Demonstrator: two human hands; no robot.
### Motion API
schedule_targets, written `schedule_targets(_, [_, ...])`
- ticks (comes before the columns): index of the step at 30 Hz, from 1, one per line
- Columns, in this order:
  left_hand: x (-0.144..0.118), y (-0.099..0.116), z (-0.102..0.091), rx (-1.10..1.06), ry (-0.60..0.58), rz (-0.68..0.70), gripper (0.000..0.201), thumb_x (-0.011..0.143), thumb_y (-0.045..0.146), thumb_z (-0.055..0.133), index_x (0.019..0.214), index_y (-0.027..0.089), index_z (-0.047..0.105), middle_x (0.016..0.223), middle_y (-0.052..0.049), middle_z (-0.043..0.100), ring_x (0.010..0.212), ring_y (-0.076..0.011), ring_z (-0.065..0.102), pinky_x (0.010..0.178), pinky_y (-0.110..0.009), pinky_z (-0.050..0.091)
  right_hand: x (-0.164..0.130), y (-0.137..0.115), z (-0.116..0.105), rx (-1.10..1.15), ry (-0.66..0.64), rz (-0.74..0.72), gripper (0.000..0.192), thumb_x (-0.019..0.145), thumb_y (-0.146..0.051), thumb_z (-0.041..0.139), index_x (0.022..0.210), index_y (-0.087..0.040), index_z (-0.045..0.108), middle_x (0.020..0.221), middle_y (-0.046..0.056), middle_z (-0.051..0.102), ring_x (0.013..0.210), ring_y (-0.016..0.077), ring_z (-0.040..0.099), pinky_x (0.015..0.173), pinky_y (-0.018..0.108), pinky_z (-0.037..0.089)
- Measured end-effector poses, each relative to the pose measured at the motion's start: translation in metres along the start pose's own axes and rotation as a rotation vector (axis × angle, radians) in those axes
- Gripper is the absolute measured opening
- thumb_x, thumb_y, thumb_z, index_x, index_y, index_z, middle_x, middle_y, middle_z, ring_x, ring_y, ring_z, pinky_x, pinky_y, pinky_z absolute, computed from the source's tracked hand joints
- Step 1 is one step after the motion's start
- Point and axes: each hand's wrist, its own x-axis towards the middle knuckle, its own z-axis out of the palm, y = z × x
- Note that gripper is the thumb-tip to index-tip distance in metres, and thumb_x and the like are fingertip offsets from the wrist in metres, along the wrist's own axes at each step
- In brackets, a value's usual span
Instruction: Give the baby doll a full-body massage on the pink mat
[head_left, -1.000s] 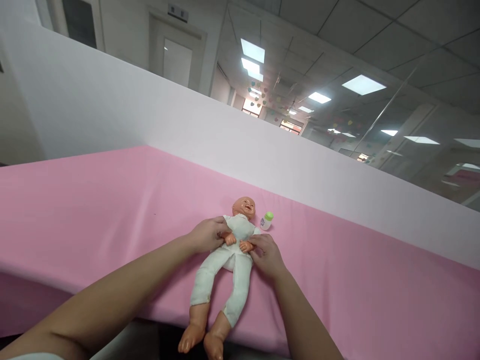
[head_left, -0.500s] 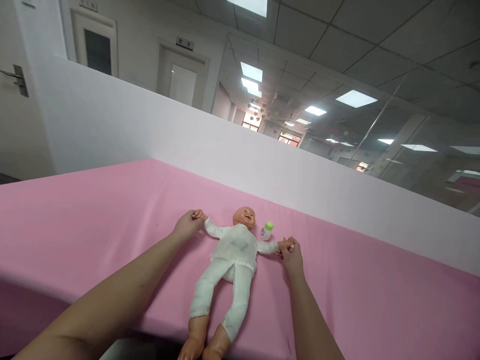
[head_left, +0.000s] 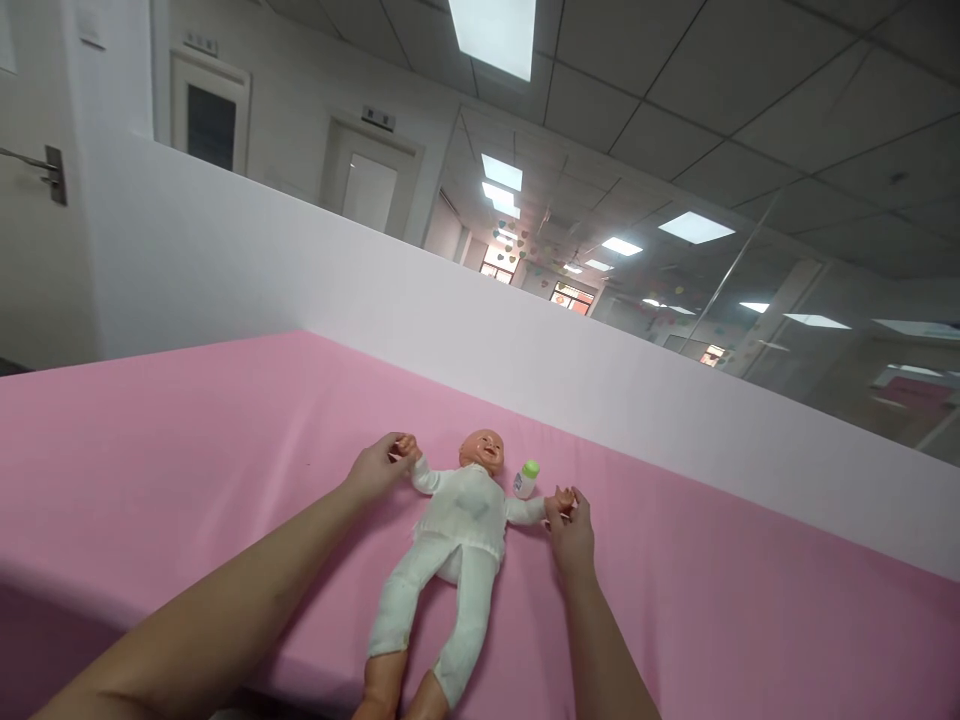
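Pink cover (head_left: 712,600), doll (head_left: 463,510) face-up between the hands (head_left: 377,470) (head_left: 573,540), apparently in their grip.

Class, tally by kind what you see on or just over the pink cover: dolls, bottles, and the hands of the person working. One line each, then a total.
Doll: 1
Green-capped bottle: 1
Person's hands: 2 (left hand and right hand, each holding the doll)
Total: 4
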Motion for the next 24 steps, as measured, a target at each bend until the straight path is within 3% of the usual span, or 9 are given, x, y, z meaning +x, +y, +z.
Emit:
schedule_targets(4, [-0.021,0.032,0.008,0.116,-0.205,0.268,0.032,0.09,0.046,0.061,0.11,0.025,0.075,0.101,-0.003,0.077,0.08,-0.0192,0.067,0.076,-0.031,0.052,-0.024,-0.023,0.019,-0.172,-0.144,-0.267,0.062,0.086,-0.047,0.074,0.142,-0.023,0.062,0.127,0.012,0.077,0.095,0.0245,0.077,0.083,0.037,0.064])
schedule_targets(8, [-0.036,0.041,0.02,0.31,-0.328,0.492,0.025,0.089,0.033,0.061,0.106,0.029,0.079,0.101,-0.002,0.074,0.081,-0.0179,0.068,0.075,-0.03,0.049,-0.044,-0.031,0.035,-0.379,-0.319,-0.623,0.037,0.086,-0.024,0.067,0.123,-0.025,0.074,0.115,0.008,0.079,0.102,0.0267,0.074,0.093,0.043,0.061])
schedule_targets(13, [-0.042,0.034,0.035,0.507,-0.357,0.616,0.041,0.08,0.015,0.057,0.113,0.03,0.078,0.106,-0.004,0.071,0.09,-0.02,0.07,0.076,-0.03,0.049,-0.057,-0.034,0.049,-0.554,-0.397,-0.835,0.042,0.083,-0.007,0.06,0.118,-0.025,0.076,0.116,0.007,0.079,0.109,0.0275,0.069,0.101,0.044,0.057])
schedule_targets(19, [-0.037,0.039,0.031,0.462,-0.289,0.515,0.032,0.09,0.028,0.058,0.119,0.027,0.074,0.114,-0.005,0.074,0.094,-0.0221,0.071,0.081,-0.032,0.051,-0.046,-0.032,0.045,-0.488,-0.337,-0.746,0.037,0.084,-0.016,0.063,0.117,-0.025,0.077,0.113,0.008,0.079,0.104,0.0277,0.071,0.097,0.046,0.059])
schedule_targets(21, [-0.032,0.039,0.025,0.392,-0.221,0.398,0.031,0.096,0.036,0.054,0.12,0.028,0.072,0.113,-0.005,0.075,0.091,-0.0215,0.071,0.079,-0.032,0.05,-0.037,-0.03,0.037,-0.4,-0.268,-0.6,0.038,0.087,-0.027,0.065,0.124,-0.024,0.074,0.115,0.009,0.079,0.1,0.0267,0.073,0.092,0.044,0.061])
schedule_targets(24, [-0.02,0.028,0.015,0.294,-0.112,0.18,0.035,0.098,0.043,0.052,0.128,0.03,0.066,0.109,-0.002,0.078,0.082,-0.0197,0.071,0.075,-0.031,0.05,-0.02,-0.022,0.021,-0.237,-0.101,-0.327,0.056,0.088,-0.047,0.069,0.138,-0.022,0.066,0.119,0.01,0.079,0.095,0.0244,0.076,0.084,0.038,0.063])
